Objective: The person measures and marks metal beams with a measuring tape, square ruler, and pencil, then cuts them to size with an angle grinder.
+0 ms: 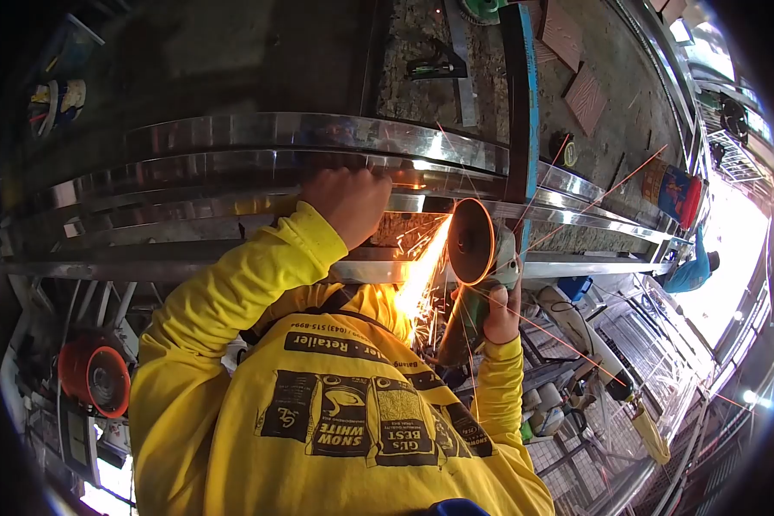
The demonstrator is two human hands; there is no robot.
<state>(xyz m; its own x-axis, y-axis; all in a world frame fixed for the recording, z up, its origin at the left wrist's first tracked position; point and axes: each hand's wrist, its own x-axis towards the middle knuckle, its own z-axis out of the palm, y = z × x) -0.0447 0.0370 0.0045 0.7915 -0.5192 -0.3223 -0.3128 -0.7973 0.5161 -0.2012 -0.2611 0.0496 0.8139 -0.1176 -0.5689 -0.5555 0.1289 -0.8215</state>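
Right hand (502, 316) is clamped on the angle grinder (476, 258), its disc sparking against the steel frame (232, 138); left hand (350, 202) grips that frame.

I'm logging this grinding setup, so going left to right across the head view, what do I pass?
Orange round unit, left hand on the steel rail, spray of sparks, angle grinder in the right hand, red and blue packet.

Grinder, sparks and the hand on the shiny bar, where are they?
grinder (471, 245), head view, on its round disc.
sparks (421, 277), head view, on the bright middle of the spray.
left hand (349, 203), head view, on its knuckles.
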